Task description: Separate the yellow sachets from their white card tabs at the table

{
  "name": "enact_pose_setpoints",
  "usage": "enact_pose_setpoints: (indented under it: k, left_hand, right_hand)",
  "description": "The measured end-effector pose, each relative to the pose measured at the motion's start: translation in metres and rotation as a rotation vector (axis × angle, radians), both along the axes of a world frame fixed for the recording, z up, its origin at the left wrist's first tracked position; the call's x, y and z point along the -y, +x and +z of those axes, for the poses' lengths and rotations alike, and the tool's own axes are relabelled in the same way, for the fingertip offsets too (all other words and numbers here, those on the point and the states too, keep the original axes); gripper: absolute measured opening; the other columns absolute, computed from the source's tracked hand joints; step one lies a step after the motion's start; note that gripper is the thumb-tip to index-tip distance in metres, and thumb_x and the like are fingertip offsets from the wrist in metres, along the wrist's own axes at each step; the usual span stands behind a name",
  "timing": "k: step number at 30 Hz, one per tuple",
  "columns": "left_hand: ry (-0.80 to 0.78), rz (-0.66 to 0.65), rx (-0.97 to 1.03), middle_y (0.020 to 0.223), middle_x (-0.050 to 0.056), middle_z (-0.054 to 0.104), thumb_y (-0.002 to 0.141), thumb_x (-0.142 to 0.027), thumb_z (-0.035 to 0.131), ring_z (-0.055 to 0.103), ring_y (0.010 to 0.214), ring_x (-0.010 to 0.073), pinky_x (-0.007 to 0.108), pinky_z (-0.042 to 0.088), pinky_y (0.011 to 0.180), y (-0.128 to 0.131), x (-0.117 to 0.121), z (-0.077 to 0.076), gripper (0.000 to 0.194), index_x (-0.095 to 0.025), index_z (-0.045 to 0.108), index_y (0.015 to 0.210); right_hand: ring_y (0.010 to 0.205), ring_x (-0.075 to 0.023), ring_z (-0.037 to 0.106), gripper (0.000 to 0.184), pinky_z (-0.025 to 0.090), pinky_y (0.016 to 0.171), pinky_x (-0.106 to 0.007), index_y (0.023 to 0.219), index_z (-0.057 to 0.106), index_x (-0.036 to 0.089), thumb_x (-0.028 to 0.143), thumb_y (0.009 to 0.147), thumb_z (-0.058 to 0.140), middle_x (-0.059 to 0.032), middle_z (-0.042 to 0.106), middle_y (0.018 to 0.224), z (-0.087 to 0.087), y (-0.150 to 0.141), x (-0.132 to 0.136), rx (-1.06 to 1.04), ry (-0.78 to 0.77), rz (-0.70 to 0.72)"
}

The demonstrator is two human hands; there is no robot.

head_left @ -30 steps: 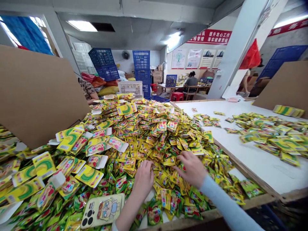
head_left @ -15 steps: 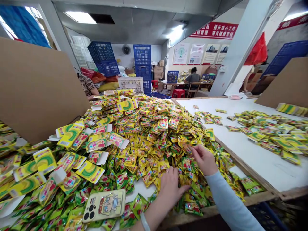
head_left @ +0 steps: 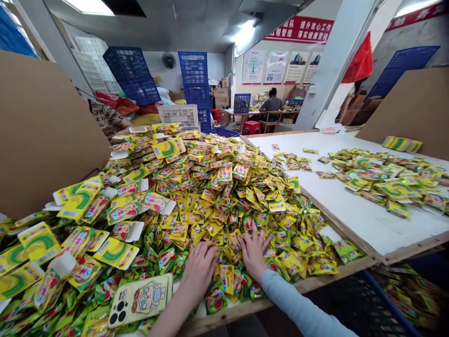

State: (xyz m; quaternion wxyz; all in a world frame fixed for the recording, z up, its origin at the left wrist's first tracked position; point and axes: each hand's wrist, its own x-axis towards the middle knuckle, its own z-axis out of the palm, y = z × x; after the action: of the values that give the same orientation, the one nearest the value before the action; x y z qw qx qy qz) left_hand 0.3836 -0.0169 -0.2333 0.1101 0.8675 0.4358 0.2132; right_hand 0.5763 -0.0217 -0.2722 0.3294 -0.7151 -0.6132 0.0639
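Along a wooden-edged white work table (head_left: 354,206), a heap of yellow sachets (head_left: 210,201) lies under the left hand (head_left: 199,269), open palm-down, and the right hand (head_left: 253,255), fingers splayed, just beside a phone in a cartoon case (head_left: 140,299), with blue plastic crates (head_left: 194,79) and a seated co-worker (head_left: 271,105) far beyond.

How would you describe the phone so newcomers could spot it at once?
Find the heaped table's near edge, by the left hand. There lies a phone in a cream cartoon case, three black lenses showing, unlike the shiny yellow sachets around it.

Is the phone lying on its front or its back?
The phone is lying face down: its cartoon back and camera lenses point up.
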Motion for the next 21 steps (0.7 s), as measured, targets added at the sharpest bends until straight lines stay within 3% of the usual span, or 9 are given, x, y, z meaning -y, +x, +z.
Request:
enact_pose_setpoints:
  k: [4, 7, 9, 11, 14, 18, 21]
  left_hand:
    - [-0.023, -0.024, 0.054, 0.111, 0.011, 0.055, 0.088, -0.026, 0.041, 0.05, 0.108, 0.0256, 0.045, 0.039, 0.095, -0.004, 0.027, -0.003, 0.024, -0.023, 0.054, 0.108]
    - [-0.192, -0.089, 0.124, 0.123, 0.009, 0.052, 0.08, -0.032, 0.057, 0.042, 0.119, 0.0303, 0.051, 0.03, 0.101, 0.014, 0.04, -0.004, 0.038, -0.029, 0.052, 0.118]
    - [-0.318, -0.086, 0.21, 0.121, 0.009, 0.053, 0.067, -0.031, 0.071, 0.04, 0.119, 0.0331, 0.053, 0.025, 0.102, 0.028, 0.042, -0.001, 0.047, -0.027, 0.057, 0.112]
    - [-0.383, -0.067, 0.297, 0.108, 0.006, 0.059, 0.057, -0.025, 0.078, 0.045, 0.111, 0.0316, 0.05, 0.026, 0.1, 0.035, 0.038, 0.003, 0.04, -0.025, 0.063, 0.094]
    - [-0.431, 0.0, 0.408, 0.088, 0.002, 0.064, 0.065, -0.024, 0.071, 0.054, 0.096, 0.027, 0.043, 0.036, 0.091, 0.033, 0.023, 0.008, 0.018, -0.025, 0.064, 0.082]
    - [-0.539, 0.199, 0.682, 0.104, 0.009, 0.066, 0.078, -0.037, 0.054, 0.058, 0.1, 0.0267, 0.04, 0.042, 0.088, 0.021, -0.002, 0.01, 0.032, -0.022, 0.061, 0.106]
    - [-0.66, 0.246, 0.894, 0.102, 0.013, 0.069, 0.074, -0.048, 0.058, 0.062, 0.095, 0.0274, 0.038, 0.045, 0.086, 0.021, -0.006, 0.011, 0.044, -0.014, 0.066, 0.1]
  right_hand:
    - [0.131, -0.0472, 0.015, 0.028, 0.004, 0.092, -0.075, 0.083, 0.058, 0.017, 0.03, 0.09, 0.035, -0.0142, 0.021, 0.147, 0.005, -0.012, -0.01, -0.068, 0.002, -0.017]
    - [0.127, -0.0437, 0.027, 0.025, 0.009, 0.096, -0.072, 0.078, 0.059, 0.018, 0.035, 0.088, 0.044, -0.0136, 0.035, 0.14, 0.016, 0.003, 0.0, -0.126, 0.009, 0.035]
    - [0.119, -0.0367, 0.041, 0.023, 0.02, 0.099, -0.064, 0.075, 0.059, 0.019, 0.035, 0.086, 0.047, -0.0121, 0.049, 0.129, 0.029, 0.022, 0.01, -0.171, 0.03, 0.09]
    - [0.109, -0.03, 0.051, 0.021, 0.034, 0.096, -0.051, 0.077, 0.059, 0.021, 0.034, 0.087, 0.046, -0.0104, 0.057, 0.119, 0.045, 0.043, 0.021, -0.22, 0.067, 0.132]
    - [0.086, -0.0257, 0.058, 0.019, 0.045, 0.078, -0.039, 0.084, 0.058, 0.022, 0.036, 0.087, 0.046, -0.0099, 0.064, 0.096, 0.068, 0.06, 0.035, -0.288, 0.123, 0.131]
    - [0.054, -0.015, 0.05, 0.027, 0.041, 0.05, -0.025, 0.076, 0.052, 0.02, 0.041, 0.09, 0.041, -0.0011, 0.054, 0.063, 0.08, 0.036, 0.042, -0.4, 0.099, 0.232]
    - [0.047, -0.0102, 0.043, 0.031, 0.036, 0.043, -0.02, 0.073, 0.049, 0.019, 0.042, 0.091, 0.039, 0.0033, 0.048, 0.056, 0.075, -0.003, 0.035, -0.46, 0.019, 0.4]
